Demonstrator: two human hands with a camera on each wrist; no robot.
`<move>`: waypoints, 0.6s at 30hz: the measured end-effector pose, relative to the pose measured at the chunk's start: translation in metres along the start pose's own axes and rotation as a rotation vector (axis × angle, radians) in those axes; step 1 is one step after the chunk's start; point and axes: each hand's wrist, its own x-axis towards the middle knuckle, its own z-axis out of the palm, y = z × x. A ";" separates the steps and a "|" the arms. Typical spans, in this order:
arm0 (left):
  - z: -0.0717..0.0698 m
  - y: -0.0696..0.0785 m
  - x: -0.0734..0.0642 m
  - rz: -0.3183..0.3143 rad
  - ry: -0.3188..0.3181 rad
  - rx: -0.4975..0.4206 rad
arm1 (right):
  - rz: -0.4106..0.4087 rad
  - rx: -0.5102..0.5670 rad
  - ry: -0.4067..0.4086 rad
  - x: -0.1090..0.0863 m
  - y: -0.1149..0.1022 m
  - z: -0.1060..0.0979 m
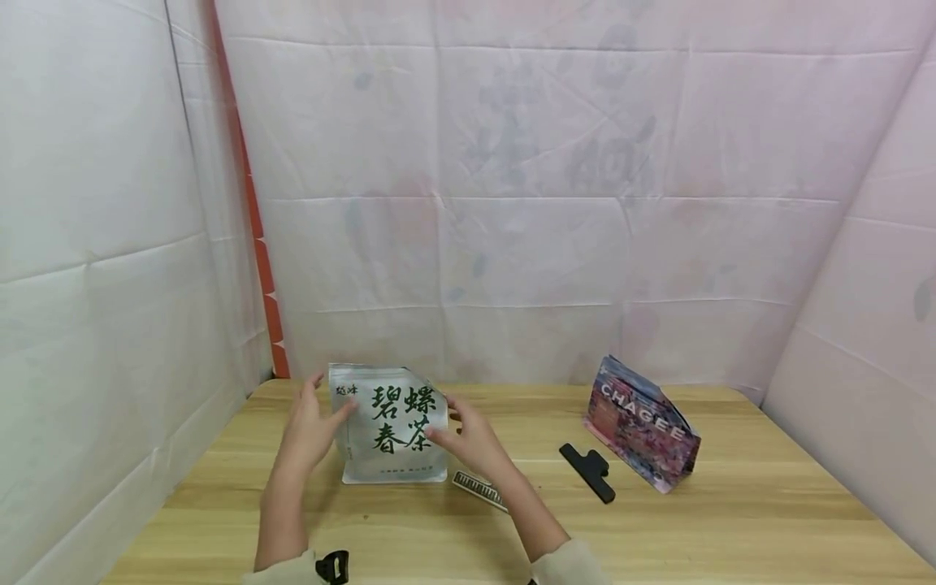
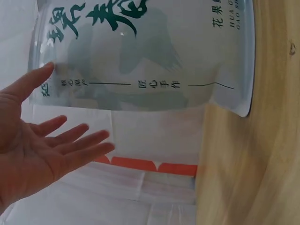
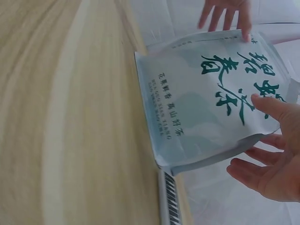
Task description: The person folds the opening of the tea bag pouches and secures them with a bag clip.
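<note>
A pale silver-green tea bag with dark green lettering stands on the table, its top right corner slanting down. Beside its left edge is my left hand, the thumb over the front near the top. In the left wrist view the left hand's fingers extend straight and spread, apart from the bag. My right hand is at the bag's right edge. Its thumb lies over the front, while the other fingers stretch loosely along the side, one tip partly hidden behind the bag.
A light slotted clip-like strip lies by the bag's lower right, partly behind the right forearm. Farther right are a black bag clip and a colourful CHAGEE bag. White cloth hangs behind the wooden table.
</note>
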 end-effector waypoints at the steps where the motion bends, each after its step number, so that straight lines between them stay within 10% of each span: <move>1: 0.001 -0.002 0.000 0.006 -0.029 -0.005 | 0.006 -0.003 0.003 -0.001 0.001 0.001; 18: 0.011 -0.009 0.000 0.025 -0.158 -0.043 | 0.040 0.033 0.036 -0.008 0.003 0.017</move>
